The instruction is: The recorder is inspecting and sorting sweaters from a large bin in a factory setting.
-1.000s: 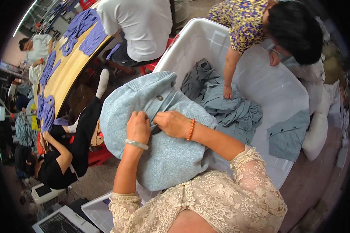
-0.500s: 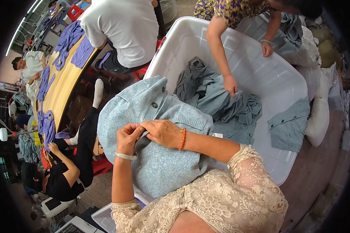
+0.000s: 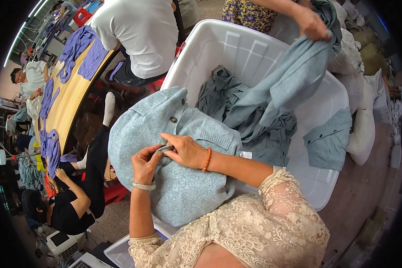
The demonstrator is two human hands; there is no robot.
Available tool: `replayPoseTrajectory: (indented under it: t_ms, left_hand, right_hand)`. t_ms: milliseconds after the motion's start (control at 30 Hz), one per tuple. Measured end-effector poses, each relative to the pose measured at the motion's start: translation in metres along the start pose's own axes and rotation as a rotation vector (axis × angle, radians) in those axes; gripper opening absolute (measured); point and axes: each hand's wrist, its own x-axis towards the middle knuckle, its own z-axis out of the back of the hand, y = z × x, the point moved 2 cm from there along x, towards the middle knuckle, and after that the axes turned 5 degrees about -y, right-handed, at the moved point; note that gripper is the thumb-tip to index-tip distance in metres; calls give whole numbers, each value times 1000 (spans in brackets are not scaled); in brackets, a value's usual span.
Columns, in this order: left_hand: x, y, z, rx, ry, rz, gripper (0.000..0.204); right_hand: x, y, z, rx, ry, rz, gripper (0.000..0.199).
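Note:
A light blue knitted cardigan [image 3: 187,196] lies bunched in front of me, with a dark button [image 3: 173,119] showing on its front band. My left hand [image 3: 145,166], with a pale bangle on its wrist, pinches a fold of the knit at the front band. Close against it, my right hand [image 3: 187,151] grips the same edge between thumb and fingers; an orange bead bracelet circles that wrist. The fingertips of both hands nearly meet, and what lies right between them is partly hidden.
A big white plastic bin [image 3: 250,38] holds grey-green garments [image 3: 219,91]; a buttoned one [image 3: 328,140] lies at its right side. Across it, a co-worker's hand [image 3: 315,24] lifts a garment. At left, people sit by a wooden table [image 3: 71,96] with purple garments [image 3: 78,44].
The co-worker's hand has risen from the bin, pulling a grey-green garment up and to the right. My fingers have shifted slightly on the cardigan's edge, with a fold now showing between them.

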Motion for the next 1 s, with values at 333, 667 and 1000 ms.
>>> replayPoseTrajectory:
  t_ms: [333,667,1000]
  left_hand:
    - [-12,-5,-7,309,-75,-272,12]
    - [-14,0,-7,326,-149,-360,13]
    - [-16,-9,-8,344,-126,-288,13]
  right_hand:
    - [6,-10,0,-58,333,-22,21]
    - [2,-12,-7,-110,298,106,21]
    - [0,-15,-7,-18,320,184,15]
